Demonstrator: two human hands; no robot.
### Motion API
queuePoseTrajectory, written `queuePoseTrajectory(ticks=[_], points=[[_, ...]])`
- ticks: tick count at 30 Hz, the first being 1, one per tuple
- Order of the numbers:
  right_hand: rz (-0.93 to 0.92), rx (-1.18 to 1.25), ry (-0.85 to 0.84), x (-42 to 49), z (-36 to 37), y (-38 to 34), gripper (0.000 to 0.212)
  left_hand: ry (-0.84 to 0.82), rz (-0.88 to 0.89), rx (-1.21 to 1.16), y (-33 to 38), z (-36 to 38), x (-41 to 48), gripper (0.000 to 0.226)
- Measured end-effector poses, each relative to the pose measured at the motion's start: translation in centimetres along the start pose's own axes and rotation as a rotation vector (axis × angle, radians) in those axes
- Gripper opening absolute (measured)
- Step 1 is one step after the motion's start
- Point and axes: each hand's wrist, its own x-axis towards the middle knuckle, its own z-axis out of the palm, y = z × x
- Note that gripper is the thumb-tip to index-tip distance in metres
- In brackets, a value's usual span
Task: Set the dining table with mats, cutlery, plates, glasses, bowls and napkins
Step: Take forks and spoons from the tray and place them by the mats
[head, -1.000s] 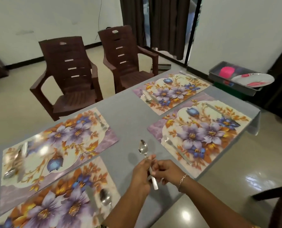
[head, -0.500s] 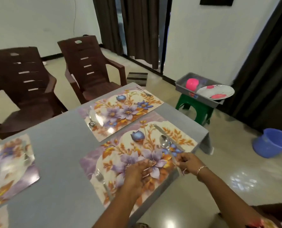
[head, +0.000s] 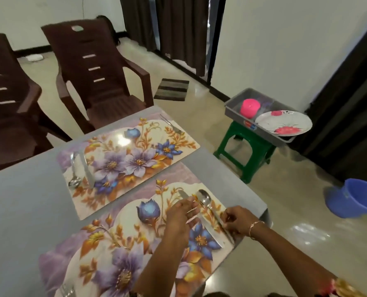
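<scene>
The near floral mat (head: 122, 249) lies on the grey table (head: 28, 211). At its right end a spoon (head: 203, 197) lies beside a knife (head: 211, 231). My right hand (head: 237, 219) pinches the spoon's handle end. My left hand (head: 181, 215) rests with straight fingers on the knife near its tip. A fork (head: 68, 291) shows at this mat's left end, partly cut off by the frame. The far mat (head: 124, 159) carries a spoon (head: 74, 181) and a knife (head: 87, 170) at its left end and a fork (head: 171, 124) at its right.
A grey tray (head: 236, 111) on a green stool (head: 247, 155) to the right holds a pink cup (head: 250, 108) and a floral plate (head: 283, 122). A blue bucket (head: 354, 198) stands on the floor. Two brown chairs (head: 96, 76) (head: 4, 103) face the table's far side.
My right hand carried the spoon from the table's middle to the near mat's right end and laid it beside the knife. My left hand moved onto the knife.
</scene>
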Motion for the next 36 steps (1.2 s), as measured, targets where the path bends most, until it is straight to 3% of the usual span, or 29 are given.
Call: queuePoseTrajectory(ticks=[4,9,16,20,28,36], points=[[-0.075,-0.207,0.002,1.0,-1.1,0.2,0.015,0.052,0.023,0.063,0.8,1.8,2.0,0.017],[-0.157,-0.241,0.030,2.5,-4.5,1.9,0.038,0.093,0.068,0.049,1.3,5.2,3.4,0.014],[-0.178,-0.026,0.095,6.4,-12.3,8.9,0.031,0.081,0.055,0.112,-0.1,15.4,6.1,0.018],[-0.196,-0.019,0.080,7.9,-18.0,14.4,0.030,0.044,0.086,0.112,-1.9,23.5,8.3,0.020],[-0.077,0.120,0.173,9.4,-31.1,26.6,0.026,0.014,0.066,0.126,-3.7,40.1,11.4,0.021],[-0.004,0.329,0.272,15.8,-39.3,32.7,0.023,0.019,0.026,0.194,-2.7,49.1,19.5,0.018]])
